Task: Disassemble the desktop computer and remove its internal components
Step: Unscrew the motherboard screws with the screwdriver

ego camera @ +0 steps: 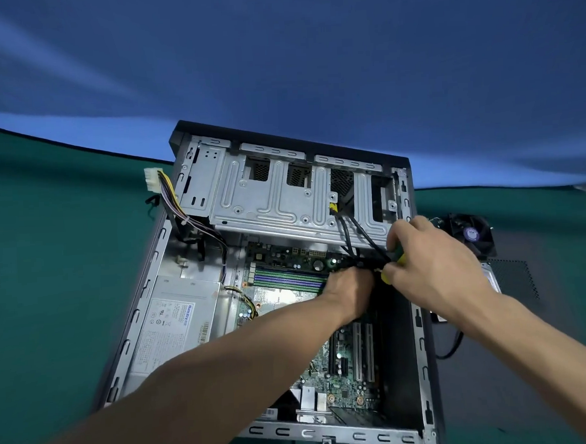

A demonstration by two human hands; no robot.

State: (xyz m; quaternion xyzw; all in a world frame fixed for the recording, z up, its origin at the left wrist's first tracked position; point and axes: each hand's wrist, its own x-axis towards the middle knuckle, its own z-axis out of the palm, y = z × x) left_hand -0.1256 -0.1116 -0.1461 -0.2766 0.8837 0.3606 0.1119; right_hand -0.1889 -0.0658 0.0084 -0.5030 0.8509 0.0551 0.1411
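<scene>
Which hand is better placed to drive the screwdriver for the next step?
Right. The right hand already grips the green-and-yellow screwdriver near the black cables; the left hand reaches among those cables over the motherboard, seemingly without a tool.

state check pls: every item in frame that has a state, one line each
computer case: side open, lying flat
power supply: inside case
white power connector: unplugged, hanging outside case
motherboard: in case
black cables: running down from drive cage
left hand: reaching in by cables
right hand: holds screwdriver
fan: out, on table
</scene>
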